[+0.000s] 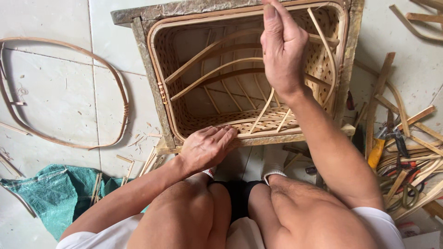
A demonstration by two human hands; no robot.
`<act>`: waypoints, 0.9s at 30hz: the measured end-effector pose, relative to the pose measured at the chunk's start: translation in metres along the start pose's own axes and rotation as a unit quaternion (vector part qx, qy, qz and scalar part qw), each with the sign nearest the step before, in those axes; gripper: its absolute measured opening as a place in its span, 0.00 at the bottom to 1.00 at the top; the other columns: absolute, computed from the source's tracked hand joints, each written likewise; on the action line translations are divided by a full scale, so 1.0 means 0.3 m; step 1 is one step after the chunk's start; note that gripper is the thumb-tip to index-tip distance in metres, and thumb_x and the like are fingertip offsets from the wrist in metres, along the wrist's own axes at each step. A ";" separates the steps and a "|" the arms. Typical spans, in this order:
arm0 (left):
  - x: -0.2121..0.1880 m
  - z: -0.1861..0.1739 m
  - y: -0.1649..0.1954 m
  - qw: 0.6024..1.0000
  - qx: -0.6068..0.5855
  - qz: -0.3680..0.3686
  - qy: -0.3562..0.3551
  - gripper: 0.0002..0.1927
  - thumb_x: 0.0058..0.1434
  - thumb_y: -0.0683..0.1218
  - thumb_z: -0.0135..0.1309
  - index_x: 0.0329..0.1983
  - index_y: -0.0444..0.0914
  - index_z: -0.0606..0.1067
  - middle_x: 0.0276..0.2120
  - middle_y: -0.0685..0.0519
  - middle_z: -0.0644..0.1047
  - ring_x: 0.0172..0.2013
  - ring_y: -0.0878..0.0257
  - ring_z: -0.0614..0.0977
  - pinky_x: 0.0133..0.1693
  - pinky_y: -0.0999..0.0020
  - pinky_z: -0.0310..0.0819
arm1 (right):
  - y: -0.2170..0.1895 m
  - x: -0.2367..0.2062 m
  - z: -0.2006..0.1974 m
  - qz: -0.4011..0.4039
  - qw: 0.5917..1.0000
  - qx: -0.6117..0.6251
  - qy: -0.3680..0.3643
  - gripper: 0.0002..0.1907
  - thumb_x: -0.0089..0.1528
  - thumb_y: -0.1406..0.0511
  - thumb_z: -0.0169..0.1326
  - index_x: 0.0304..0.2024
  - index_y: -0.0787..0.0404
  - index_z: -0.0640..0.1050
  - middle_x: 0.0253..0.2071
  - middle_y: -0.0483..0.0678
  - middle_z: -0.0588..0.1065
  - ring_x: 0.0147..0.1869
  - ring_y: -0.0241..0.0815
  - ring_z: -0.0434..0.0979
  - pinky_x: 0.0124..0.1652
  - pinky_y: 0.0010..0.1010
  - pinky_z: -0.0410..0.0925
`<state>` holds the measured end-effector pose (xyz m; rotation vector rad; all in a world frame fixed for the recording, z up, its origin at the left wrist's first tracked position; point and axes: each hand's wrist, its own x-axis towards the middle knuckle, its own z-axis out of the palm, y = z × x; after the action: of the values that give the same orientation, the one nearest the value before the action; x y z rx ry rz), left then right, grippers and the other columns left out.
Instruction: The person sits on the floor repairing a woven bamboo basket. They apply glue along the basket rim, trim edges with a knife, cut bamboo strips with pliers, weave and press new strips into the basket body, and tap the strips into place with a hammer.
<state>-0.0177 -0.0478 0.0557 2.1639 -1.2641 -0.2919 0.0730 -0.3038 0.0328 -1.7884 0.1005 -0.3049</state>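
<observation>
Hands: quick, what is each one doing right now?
Left hand: open, fingers flat on the near rim of the woven basket, holding nothing.
Right hand: inside the basket, fingers pinching a thin bamboo strip.

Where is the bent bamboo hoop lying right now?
In the head view, the bent bamboo hoop lies on the tiled floor at far left, left of the woven basket and above the green sack.

This is an informal home workshop for bamboo weaving, set up on a pale tiled floor [60, 97]. A half-built woven basket [244, 69] sits at twelve o'clock, a bent bamboo hoop [117, 92] at nine, and split strips, offcuts and hand tools [397, 143] litter three o'clock. A green sack [55, 193] lies at seven.
</observation>
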 end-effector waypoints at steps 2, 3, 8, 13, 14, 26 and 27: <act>-0.006 0.003 0.010 1.000 -0.013 -0.007 -0.010 0.19 0.63 0.48 0.60 0.53 0.33 0.73 0.44 0.47 0.81 0.45 0.55 0.84 0.48 0.63 0.79 | 0.007 -0.006 0.002 -0.016 0.999 -0.037 0.007 0.17 0.82 0.61 0.42 0.71 0.56 0.69 0.24 0.41 0.68 0.22 0.30 0.64 0.24 0.22 0.61; -0.006 -0.002 0.016 1.000 -0.020 -0.010 -0.015 0.19 0.65 0.49 0.60 0.53 0.33 0.74 0.44 0.46 0.81 0.45 0.54 0.84 0.49 0.63 0.79 | 0.008 -0.009 0.002 -0.035 0.998 -0.060 0.011 0.18 0.81 0.61 0.41 0.72 0.57 0.68 0.25 0.40 0.68 0.22 0.29 0.65 0.25 0.22 0.63; 0.108 -0.113 -0.072 0.999 -0.045 0.008 -0.013 0.28 0.61 0.52 0.63 0.61 0.35 0.73 0.52 0.44 0.80 0.53 0.53 0.82 0.60 0.51 0.72 | -0.005 -0.081 -0.004 -0.046 0.993 -0.111 -0.006 0.18 0.82 0.61 0.43 0.72 0.59 0.68 0.32 0.44 0.76 0.26 0.30 0.73 0.25 0.19 0.72; 0.481 -0.213 -0.430 0.977 0.179 0.080 0.088 0.27 0.72 0.49 0.59 0.71 0.39 0.69 0.69 0.50 0.70 0.69 0.53 0.70 0.68 0.47 0.64 | -0.025 -0.072 0.000 0.047 0.973 -0.220 -0.043 0.18 0.77 0.60 0.48 0.67 0.58 0.73 0.25 0.43 0.76 0.18 0.29 0.68 0.16 0.21 0.64; 0.517 -0.217 -0.468 0.980 0.157 0.104 0.069 0.27 0.73 0.48 0.58 0.73 0.37 0.68 0.70 0.48 0.70 0.70 0.52 0.70 0.69 0.48 0.64 | -0.032 -0.066 0.010 0.068 0.967 -0.242 -0.049 0.18 0.76 0.60 0.48 0.66 0.58 0.74 0.23 0.43 0.75 0.16 0.29 0.67 0.14 0.21 0.62; 0.528 -0.298 -0.511 0.963 0.177 0.199 0.035 0.21 0.69 0.37 0.60 0.65 0.37 0.77 0.65 0.47 0.77 0.68 0.50 0.76 0.65 0.55 0.75 | -0.019 -0.045 0.146 0.074 0.987 -0.128 -0.060 0.18 0.72 0.63 0.50 0.61 0.64 0.75 0.17 0.43 0.71 0.14 0.29 0.62 0.14 0.21 0.57; 0.537 -0.302 -0.507 0.964 0.178 0.193 0.031 0.21 0.69 0.36 0.60 0.66 0.37 0.77 0.66 0.48 0.78 0.69 0.51 0.77 0.66 0.56 0.75 | -0.040 -0.036 0.153 0.057 0.988 -0.129 -0.059 0.19 0.72 0.63 0.50 0.62 0.67 0.74 0.21 0.44 0.73 0.17 0.29 0.65 0.15 0.20 0.59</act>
<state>0.2171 -0.0940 0.0534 2.1246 -1.7706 0.1764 0.0732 -0.2550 0.0329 -2.0448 0.1640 -0.1066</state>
